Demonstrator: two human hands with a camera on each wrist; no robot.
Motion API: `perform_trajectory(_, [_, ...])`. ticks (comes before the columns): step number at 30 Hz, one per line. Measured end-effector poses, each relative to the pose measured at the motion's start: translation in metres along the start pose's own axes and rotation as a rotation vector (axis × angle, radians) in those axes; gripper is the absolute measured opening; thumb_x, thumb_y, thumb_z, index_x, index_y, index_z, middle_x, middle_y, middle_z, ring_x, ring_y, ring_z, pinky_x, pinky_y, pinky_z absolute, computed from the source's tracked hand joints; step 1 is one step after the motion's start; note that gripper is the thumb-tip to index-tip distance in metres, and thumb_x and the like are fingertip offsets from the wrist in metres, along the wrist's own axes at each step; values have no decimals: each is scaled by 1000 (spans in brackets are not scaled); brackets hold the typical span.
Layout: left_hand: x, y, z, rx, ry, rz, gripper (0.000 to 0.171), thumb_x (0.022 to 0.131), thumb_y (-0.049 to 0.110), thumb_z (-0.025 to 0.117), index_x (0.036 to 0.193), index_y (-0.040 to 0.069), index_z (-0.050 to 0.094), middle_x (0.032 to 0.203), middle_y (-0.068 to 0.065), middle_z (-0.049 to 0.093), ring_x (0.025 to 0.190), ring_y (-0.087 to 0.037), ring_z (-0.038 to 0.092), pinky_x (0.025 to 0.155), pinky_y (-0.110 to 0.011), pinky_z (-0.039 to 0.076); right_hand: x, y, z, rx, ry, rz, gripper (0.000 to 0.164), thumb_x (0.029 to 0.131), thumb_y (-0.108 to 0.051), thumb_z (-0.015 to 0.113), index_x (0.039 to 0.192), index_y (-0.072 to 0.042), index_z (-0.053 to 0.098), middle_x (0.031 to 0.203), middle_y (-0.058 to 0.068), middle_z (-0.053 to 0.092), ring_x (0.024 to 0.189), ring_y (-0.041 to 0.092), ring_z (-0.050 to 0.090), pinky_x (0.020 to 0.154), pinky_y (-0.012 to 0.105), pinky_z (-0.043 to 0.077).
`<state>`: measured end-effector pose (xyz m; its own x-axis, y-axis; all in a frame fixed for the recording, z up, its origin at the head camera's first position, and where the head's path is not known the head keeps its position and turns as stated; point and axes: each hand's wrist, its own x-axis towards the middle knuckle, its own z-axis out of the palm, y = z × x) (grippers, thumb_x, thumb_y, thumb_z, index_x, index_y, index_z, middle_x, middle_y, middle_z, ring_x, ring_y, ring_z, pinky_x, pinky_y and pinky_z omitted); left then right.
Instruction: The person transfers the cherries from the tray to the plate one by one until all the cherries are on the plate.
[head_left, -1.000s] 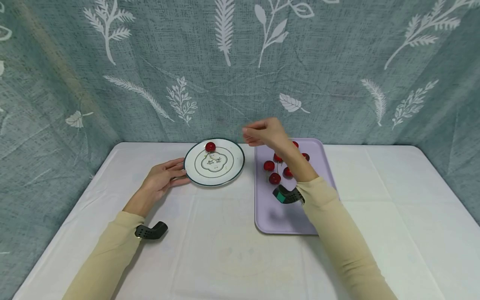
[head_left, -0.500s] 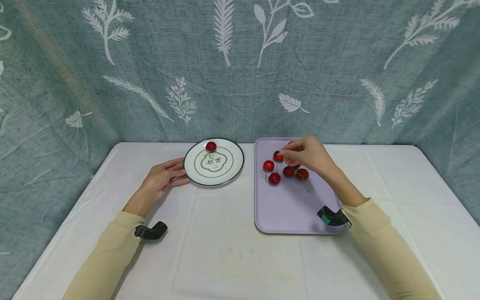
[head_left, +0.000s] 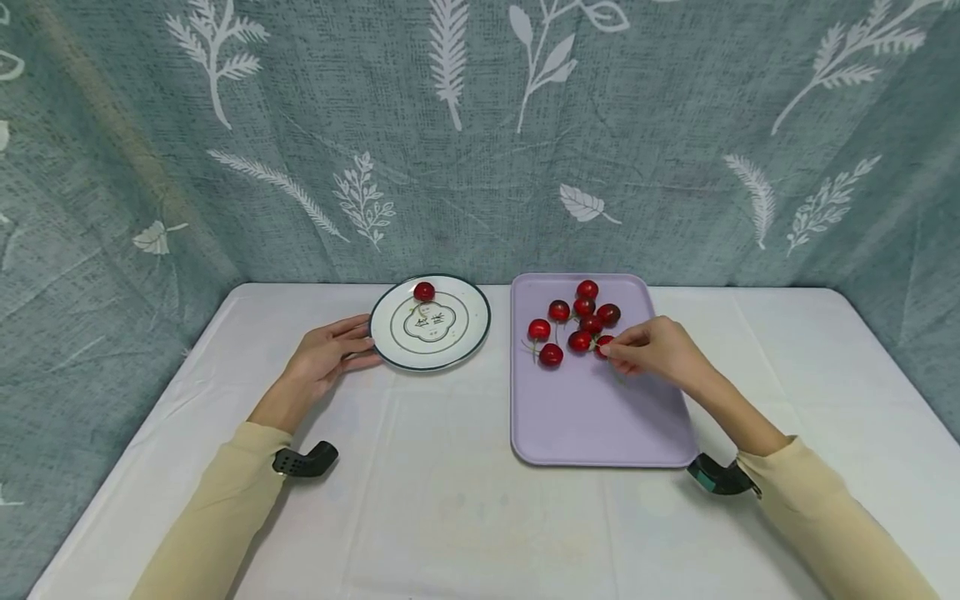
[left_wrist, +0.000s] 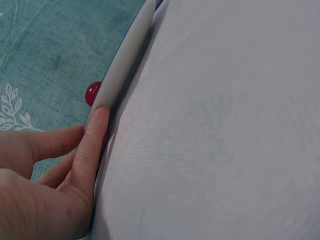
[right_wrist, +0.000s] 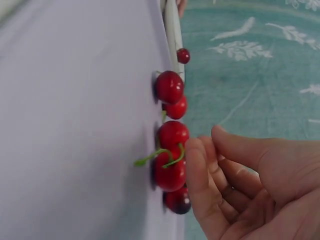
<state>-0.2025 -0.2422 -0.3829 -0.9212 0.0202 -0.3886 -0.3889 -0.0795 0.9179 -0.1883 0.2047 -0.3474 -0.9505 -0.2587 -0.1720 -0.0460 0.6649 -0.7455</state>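
Note:
A white plate (head_left: 390, 357) with a dark rim bears one red cherry (head_left: 423, 292) near its far edge. My left hand (head_left: 322, 358) touches the plate's left side with fingers extended; in the left wrist view, a fingertip lies against the plate's outer side. My right hand (head_left: 660, 354) is at the right side of a lilac tray (head_left: 600, 425), its fingertips at the nearest right cherry (head_left: 604, 346), partly hiding it. In the right wrist view, thumb and index finger stand slightly apart beside a cherry (right_wrist: 170, 172) with a green stem, nothing between them.
Several more cherries (head_left: 584, 307) lie grouped in the far half of the tray. A white cloth (head_left: 450, 500) covers the table. A patterned green curtain (head_left: 480, 167) hangs right behind the plate and tray.
My right hand has come from between plate and tray, over the cherries, to the tray's right side, and lower. The left hand and the plate stay in place.

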Motion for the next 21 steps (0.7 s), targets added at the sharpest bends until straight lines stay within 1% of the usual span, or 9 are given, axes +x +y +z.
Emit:
perform_trajectory(4, [0,-1,1,0,0,3,63,97,-8,51,154,3,27,155,-21,30,86,-6,68,90,-29,58,-3,9,0,-29,-5,18,27,92,-22,70,98,4,75,73,7,72,65,13,65,62,27,61])
perform_trajectory(9, [0,-2,1,1,0,5,63,97,-8,51,154,3,27,155,-22,30,86,-6,68,90,-29,58,-6,15,4,-95,26,-2,22,88,-21,75,94,0,77,75,5,72,64,13,65,56,24,55])
perform_trajectory(14, [1,-2,0,-11,-3,-3,63,97,-9,50,154,3,27,155,-22,30,86,-7,69,90,-29,59,-6,18,9,-152,46,-35,21,82,-23,80,89,-3,79,73,1,71,63,10,60,53,21,50])
perform_trajectory(17, [1,-3,1,-9,-1,-5,63,97,-8,50,154,4,27,155,-21,30,85,-7,69,90,-30,59,-4,18,12,-168,63,-47,20,82,-22,80,89,-3,78,70,1,70,61,10,58,52,21,49])
perform_trajectory(21, [1,-4,1,-8,-4,1,63,97,-9,51,154,4,27,155,-22,30,85,-7,69,89,-30,59,-3,19,14,-160,70,-30,18,83,-19,79,87,-2,78,68,1,69,59,10,60,51,22,51])
